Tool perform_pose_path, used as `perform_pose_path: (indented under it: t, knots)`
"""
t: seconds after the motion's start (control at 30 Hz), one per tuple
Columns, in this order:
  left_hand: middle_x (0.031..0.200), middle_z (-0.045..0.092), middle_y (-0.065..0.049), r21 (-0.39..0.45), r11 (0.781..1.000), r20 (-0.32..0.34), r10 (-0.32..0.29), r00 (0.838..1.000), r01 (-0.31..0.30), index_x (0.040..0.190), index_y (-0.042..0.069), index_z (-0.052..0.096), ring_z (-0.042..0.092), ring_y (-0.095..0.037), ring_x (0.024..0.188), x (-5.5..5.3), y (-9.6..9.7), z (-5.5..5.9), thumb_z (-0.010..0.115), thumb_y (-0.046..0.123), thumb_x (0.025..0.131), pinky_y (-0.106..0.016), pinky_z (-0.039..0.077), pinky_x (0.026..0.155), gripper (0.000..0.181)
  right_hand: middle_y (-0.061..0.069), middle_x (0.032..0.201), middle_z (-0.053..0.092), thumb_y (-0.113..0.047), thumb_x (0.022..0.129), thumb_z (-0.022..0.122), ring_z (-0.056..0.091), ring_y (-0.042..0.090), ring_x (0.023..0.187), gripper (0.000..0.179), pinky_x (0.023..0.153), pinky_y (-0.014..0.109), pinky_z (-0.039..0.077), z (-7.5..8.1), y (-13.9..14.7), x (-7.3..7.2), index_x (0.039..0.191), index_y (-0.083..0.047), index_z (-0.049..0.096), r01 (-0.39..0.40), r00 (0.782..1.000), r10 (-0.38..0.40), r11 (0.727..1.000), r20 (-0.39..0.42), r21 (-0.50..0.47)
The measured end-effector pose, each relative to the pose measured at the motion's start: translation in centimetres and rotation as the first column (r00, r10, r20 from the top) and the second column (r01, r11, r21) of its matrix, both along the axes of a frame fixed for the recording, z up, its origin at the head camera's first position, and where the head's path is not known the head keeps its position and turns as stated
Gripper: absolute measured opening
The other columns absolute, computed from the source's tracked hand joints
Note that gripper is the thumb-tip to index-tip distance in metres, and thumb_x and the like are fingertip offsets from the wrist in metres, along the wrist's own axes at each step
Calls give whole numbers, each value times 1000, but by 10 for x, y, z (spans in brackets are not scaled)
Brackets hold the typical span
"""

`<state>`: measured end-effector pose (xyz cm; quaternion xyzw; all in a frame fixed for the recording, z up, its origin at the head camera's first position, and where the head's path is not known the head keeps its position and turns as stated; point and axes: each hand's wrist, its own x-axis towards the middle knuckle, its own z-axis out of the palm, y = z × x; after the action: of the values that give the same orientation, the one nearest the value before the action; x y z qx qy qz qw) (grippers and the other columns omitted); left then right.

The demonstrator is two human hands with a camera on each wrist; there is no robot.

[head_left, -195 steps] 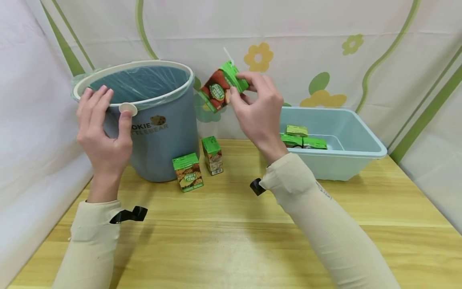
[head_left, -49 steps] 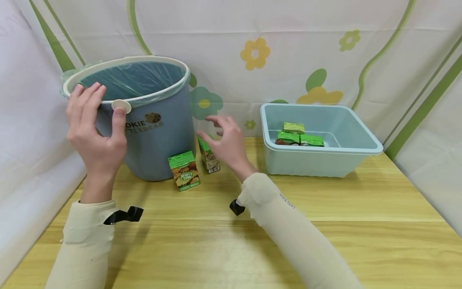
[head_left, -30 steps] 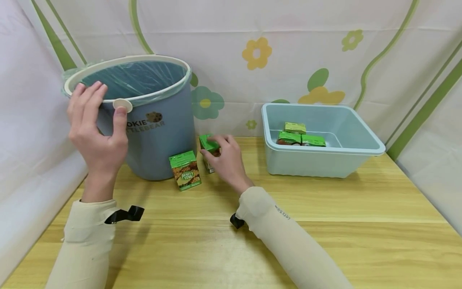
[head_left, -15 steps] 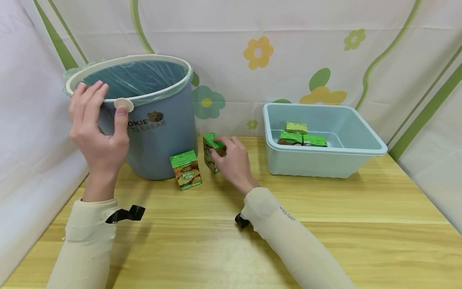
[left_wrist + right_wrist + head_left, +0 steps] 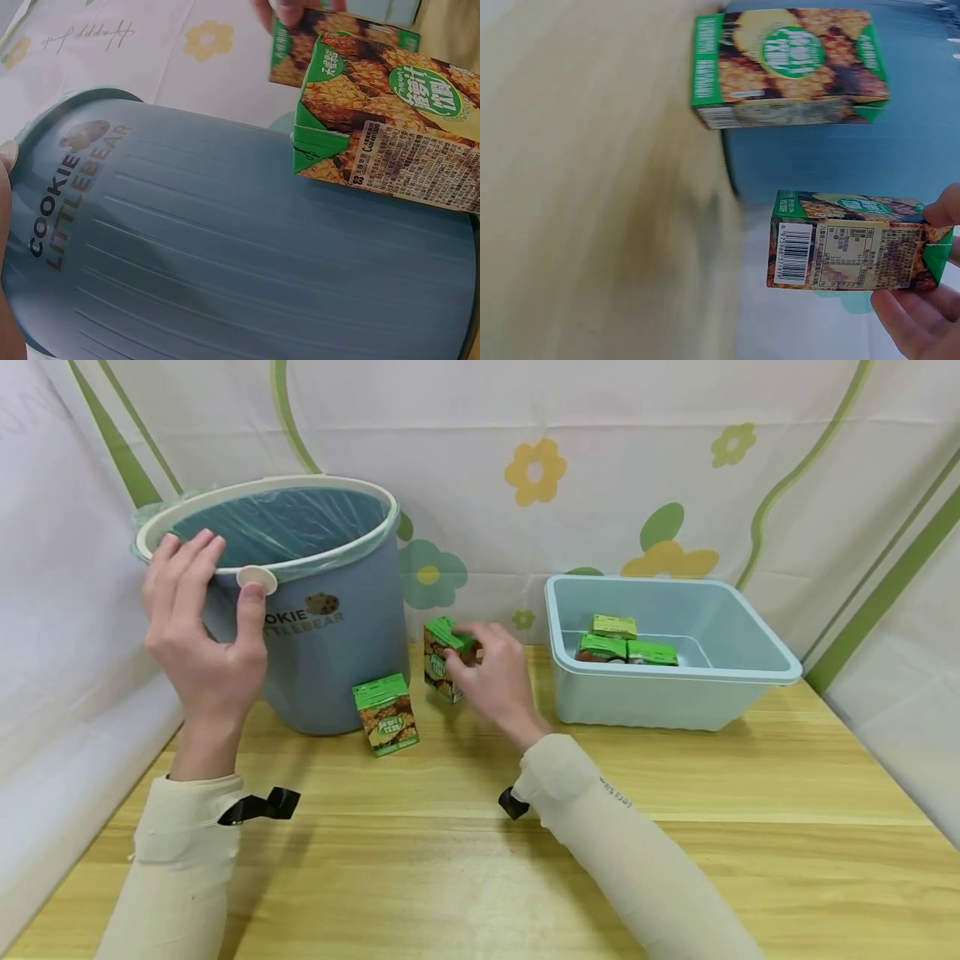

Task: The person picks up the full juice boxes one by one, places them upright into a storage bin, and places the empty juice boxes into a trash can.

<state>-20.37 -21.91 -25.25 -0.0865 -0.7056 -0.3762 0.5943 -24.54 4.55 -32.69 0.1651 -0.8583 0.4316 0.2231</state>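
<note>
My left hand (image 5: 206, 635) grips the rim of the blue trash bin (image 5: 345, 652), its thumb on the round white handle knob and its fingers over the edge. My right hand (image 5: 501, 681) pinches the green-topped end of a pineapple juice box (image 5: 437, 668), with thumb and fingers on opposite sides. In the right wrist view, the barcode end of that juice box (image 5: 847, 255) points away from the hand, just off the tabletop. Another pineapple juice box (image 5: 388, 725) stands against the foot of the bin, tilted slightly; it looms large in the left wrist view.
A light-blue basin (image 5: 675, 697) at the right holds three green-topped juice boxes (image 5: 652, 652). The bin has a clear plastic liner folded over its rim. White patterned curtains (image 5: 465, 410) hang behind and beside the wooden table (image 5: 420, 852).
The red juice box with a straw, earlier in my right hand, is out of sight. That hand has since reached down, taken the rear pineapple juice box, turned it and raised it slightly.
</note>
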Motion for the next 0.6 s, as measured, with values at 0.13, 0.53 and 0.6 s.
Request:
perform_pose_path:
  t: [0.13, 0.53, 0.6]
  knots:
    - [139, 72, -14, -5, 1000, 2, -3, 1000, 3, 130, 3, 75, 53, -22, 148, 0, -1, 0, 68, 39, 94, -34, 28, 131, 51, 12, 117, 75, -20, 95, 76, 70, 25, 103, 33, 86, 39, 63, 14, 3, 0, 126, -8, 75, -19, 999, 17, 999, -27, -43]
    - [136, 73, -18, 1, 1000, -16, -10, 1000, 10, 128, 1, 76, 54, -25, 147, 1, 1, 1, 69, 42, 94, -35, 29, 131, 53, 12, 116, 75, -16, 96, 74, 74, 23, 100, 31, 86, 30, 65, 69, 11, 1, 125, -6, 75, -49, 984, 24, 990, -178, -133]
    - [136, 73, -18, 0, 1000, -14, -6, 1000, 6, 128, 1, 76, 54, -24, 147, 1, 1, 1, 69, 41, 94, -35, 29, 131, 53, 12, 116, 75, -16, 97, 73, 74, 22, 99, 31, 86, 29, 65, 76, 12, 2, 126, -6, 75, -52, 982, 25, 989, -186, -142]
